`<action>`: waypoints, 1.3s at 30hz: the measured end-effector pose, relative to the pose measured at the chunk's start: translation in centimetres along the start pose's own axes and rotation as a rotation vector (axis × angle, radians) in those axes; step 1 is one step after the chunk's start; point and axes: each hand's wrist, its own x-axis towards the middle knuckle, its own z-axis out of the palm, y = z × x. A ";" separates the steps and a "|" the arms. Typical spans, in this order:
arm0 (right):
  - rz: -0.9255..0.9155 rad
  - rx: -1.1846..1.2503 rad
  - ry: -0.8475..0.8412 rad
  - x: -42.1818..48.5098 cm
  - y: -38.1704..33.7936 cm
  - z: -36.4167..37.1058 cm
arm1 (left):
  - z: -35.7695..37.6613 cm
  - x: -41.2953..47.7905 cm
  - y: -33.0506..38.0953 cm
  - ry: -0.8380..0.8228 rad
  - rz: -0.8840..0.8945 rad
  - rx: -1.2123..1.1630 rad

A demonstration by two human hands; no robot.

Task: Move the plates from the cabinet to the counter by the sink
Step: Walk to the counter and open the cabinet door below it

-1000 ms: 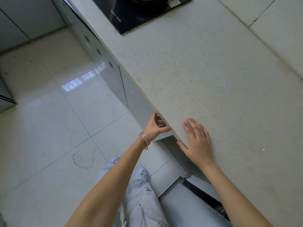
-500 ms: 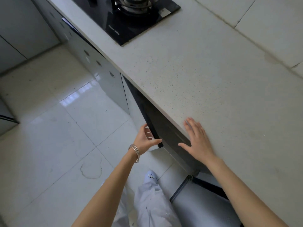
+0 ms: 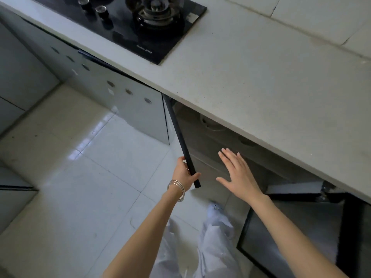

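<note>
Black-edged cabinet door [image 3: 181,143], standing open, I log as gripped at its lower end by my left hand [image 3: 183,173], fingers curled round it; pale round rim, possibly plates [image 3: 209,123], dim inside the cabinet [image 3: 208,144] under the surface [image 3: 261,81]; right hand [image 3: 239,175] spread flat, holding nothing.

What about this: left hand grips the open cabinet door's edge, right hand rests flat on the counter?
Wrong on the right hand: the head view shows it open, off the counter, before the cabinet opening. The left hand grips the door's edge.
</note>
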 end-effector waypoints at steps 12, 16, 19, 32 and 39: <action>0.149 -0.040 0.085 -3.1 -8.7 1.0 | -12.5 -1.7 -6.4 0.009 0.294 0.481; 0.149 -0.072 0.095 -2.8 -10.4 0.1 | -16.0 -1.4 -7.4 0.017 0.423 0.740; 0.153 -0.081 0.114 -2.7 -11.4 -0.6 | -18.6 -1.0 -8.2 0.002 0.432 0.848; 0.248 -0.168 0.185 -4.4 -12.8 -2.7 | -21.9 -1.4 -3.7 0.051 0.508 1.162; 0.324 -0.173 0.261 -6.1 -11.6 -5.7 | -16.2 -4.6 2.3 0.116 0.956 1.129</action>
